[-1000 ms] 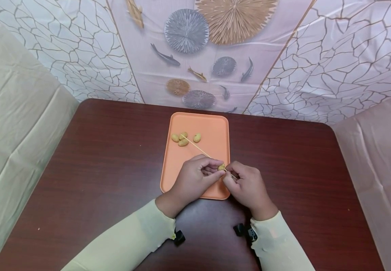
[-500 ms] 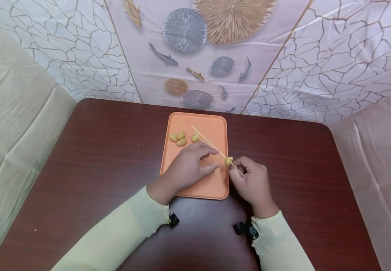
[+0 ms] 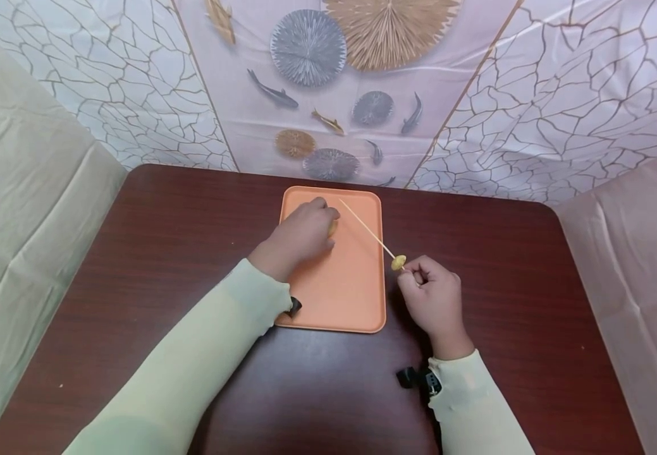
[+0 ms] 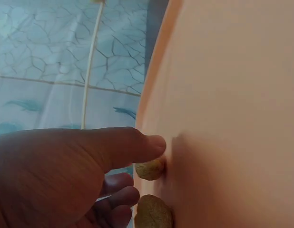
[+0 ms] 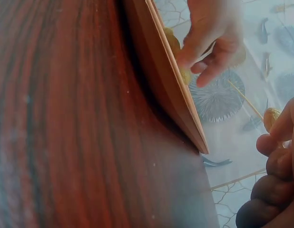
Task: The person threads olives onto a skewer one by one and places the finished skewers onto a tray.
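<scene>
Head view, centre: left hand [image 3: 304, 231] half-curled round tan oval piece [image 3: 333, 228] on orange rectangular tray [image 3: 342, 294], hold unclear; right hand [image 3: 434, 292] pinches thin pale stick [image 3: 369, 230] threaded through yellow oval piece [image 3: 398, 262]. Likely pickup; next needs firm pinch.

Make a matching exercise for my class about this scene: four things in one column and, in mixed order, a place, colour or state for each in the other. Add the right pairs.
Column one
1. left hand
2. skewer
3. speared lump
4. tray

Column two
A. orange, lying on the table
B. yellow, threaded on a thin stick
C. reaching down to a loose lump
D. pale and thin, one end held in the right hand

Right pairs
1-C, 2-D, 3-B, 4-A
</scene>
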Demonstrator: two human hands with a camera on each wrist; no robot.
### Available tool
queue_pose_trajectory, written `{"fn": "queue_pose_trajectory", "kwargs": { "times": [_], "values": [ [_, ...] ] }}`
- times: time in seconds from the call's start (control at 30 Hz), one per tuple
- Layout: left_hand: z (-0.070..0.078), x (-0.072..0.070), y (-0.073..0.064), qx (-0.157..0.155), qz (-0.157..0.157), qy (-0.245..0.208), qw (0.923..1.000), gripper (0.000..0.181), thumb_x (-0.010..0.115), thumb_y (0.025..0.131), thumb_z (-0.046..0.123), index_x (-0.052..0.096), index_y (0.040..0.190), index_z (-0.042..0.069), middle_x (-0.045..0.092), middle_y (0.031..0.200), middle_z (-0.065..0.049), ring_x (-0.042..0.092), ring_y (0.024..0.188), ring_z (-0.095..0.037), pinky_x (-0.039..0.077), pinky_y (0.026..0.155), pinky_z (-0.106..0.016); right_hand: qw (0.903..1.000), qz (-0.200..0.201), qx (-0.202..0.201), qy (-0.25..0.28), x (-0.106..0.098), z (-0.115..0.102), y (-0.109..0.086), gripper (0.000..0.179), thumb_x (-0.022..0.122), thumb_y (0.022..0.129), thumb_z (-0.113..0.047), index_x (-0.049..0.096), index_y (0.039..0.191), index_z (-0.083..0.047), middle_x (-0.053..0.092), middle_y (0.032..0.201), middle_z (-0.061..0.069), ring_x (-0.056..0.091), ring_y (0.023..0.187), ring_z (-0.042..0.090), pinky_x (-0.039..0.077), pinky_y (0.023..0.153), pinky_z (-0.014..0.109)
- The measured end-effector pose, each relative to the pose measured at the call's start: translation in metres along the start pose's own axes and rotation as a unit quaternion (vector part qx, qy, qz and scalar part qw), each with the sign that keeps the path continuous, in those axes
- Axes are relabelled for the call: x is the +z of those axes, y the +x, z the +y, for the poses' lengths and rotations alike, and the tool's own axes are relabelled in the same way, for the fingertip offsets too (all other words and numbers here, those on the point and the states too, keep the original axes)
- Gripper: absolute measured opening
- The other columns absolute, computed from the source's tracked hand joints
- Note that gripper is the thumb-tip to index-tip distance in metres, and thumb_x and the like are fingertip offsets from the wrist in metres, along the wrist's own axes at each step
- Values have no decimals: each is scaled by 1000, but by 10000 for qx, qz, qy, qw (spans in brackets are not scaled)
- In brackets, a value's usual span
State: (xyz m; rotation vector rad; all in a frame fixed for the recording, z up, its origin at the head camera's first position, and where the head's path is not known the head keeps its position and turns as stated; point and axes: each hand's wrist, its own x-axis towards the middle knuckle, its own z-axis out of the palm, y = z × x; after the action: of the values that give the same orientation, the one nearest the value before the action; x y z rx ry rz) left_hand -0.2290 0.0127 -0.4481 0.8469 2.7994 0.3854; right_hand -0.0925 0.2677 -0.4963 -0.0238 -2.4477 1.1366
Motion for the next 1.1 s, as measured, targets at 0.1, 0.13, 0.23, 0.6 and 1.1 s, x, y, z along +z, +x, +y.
{"fn": "queue_pose_trajectory", "kwargs": {
  "times": [0.1,0.13,0.23,0.6,1.1],
  "values": [
    [-4,3,7,120,-50,135,9998,34,80,100,16,76,133,9,65,121,-13,63,101,-30,58,95,-43,10000,-32,74,-24,0,1,0,24,72,93,-3,72,74,-18,43,56,-3,39,50,5,32,51,20],
    [-5,3,9,150,-72,168,9997,27,78,100,14,77,127,10,64,117,-13,62,98,-30,56,92,-43,9999,-42,88,-36,0,1,1,24,72,93,-3,72,74,-18,43,56,-3,39,50,6,32,51,21],
    [-5,3,11,164,-129,209,9996,19,70,102,8,77,119,11,62,113,-12,60,93,-29,55,87,-42,9999,-67,109,-38,0,1,1,23,72,92,-4,72,74,-18,45,56,-3,40,50,7,32,51,21],
    [5,3,10,-190,-246,412,9987,31,48,111,1,76,124,7,67,117,-15,72,102,-33,63,92,-45,9997,-144,207,78,0,1,1,21,72,90,-4,72,74,-18,45,56,-4,41,50,7,31,50,21],
    [3,10,13,-141,228,-320,9991,28,64,103,7,75,128,7,68,120,-13,66,106,-27,61,94,-41,9996,-139,214,132,-2,3,0,21,72,89,-4,72,74,-18,46,56,-4,41,51,8,32,51,21]
  ]
}}
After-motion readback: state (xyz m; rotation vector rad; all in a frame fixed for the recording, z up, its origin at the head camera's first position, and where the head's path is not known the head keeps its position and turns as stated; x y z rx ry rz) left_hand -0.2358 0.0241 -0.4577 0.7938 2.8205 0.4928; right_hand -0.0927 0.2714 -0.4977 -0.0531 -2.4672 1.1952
